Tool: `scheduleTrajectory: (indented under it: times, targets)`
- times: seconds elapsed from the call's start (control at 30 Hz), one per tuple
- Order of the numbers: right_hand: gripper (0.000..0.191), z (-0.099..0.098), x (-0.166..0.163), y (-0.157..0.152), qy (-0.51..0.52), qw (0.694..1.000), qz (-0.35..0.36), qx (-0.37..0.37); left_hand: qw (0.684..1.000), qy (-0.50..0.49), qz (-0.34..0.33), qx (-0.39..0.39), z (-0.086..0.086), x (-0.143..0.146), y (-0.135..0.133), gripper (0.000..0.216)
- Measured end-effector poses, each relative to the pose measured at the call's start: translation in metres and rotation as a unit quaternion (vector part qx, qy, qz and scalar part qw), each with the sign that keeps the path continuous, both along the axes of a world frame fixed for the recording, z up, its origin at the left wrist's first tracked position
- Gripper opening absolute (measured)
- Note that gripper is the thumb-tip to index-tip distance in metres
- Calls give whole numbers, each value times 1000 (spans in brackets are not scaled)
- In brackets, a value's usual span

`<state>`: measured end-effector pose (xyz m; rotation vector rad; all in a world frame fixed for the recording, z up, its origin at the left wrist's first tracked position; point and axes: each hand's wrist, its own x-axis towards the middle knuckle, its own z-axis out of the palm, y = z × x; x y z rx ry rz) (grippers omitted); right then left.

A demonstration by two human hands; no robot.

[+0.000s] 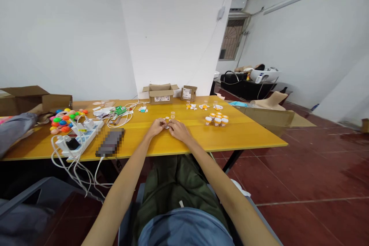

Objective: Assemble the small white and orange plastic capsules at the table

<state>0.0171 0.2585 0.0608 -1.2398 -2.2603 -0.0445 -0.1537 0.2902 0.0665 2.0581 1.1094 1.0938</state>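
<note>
Both my hands meet over the middle of the yellow table (pixel 245 134). My left hand (pixel 156 127) and my right hand (pixel 178 128) have their fingers curled and pinched together on a small whitish piece (pixel 167 125) between them; it is too small to name. Just beyond my fingertips stands a small clear cup (pixel 172 114). A cluster of small orange-and-white capped pots (pixel 216 118) sits to the right of my hands. Several more small white and orange parts (pixel 198 106) lie further back.
Two open cardboard boxes (pixel 160 93) stand at the back edge. At the left lie a white power strip with cables (pixel 80 138), a dark device (pixel 111 143), coloured balls (pixel 65 120) and a larger box (pixel 29 98). A sleeve (pixel 14 128) shows at far left.
</note>
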Motion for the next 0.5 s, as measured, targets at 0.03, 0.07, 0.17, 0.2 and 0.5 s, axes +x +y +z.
scheduleTrajectory:
  times: [0.03,0.07,0.17,0.2,0.5]
  targets:
    - [28,0,0,0,-1,1000,-2,0,1000,-1,-1,0,0,0,0,10]
    - [28,0,0,0,-2,1000,-4,0,1000,-2,-2,0,0,0,0,10]
    - [26,1,-1,-1,-3,1000,-8,-2,1000,-3,-2,1,0,0,0,10]
    - [26,2,-1,-2,-2,1000,-10,-3,1000,-3,-3,2,0,-1,0,10]
    - [17,3,3,5,67,997,9,-38,1000,-19,-13,-3,-2,-1,4,8]
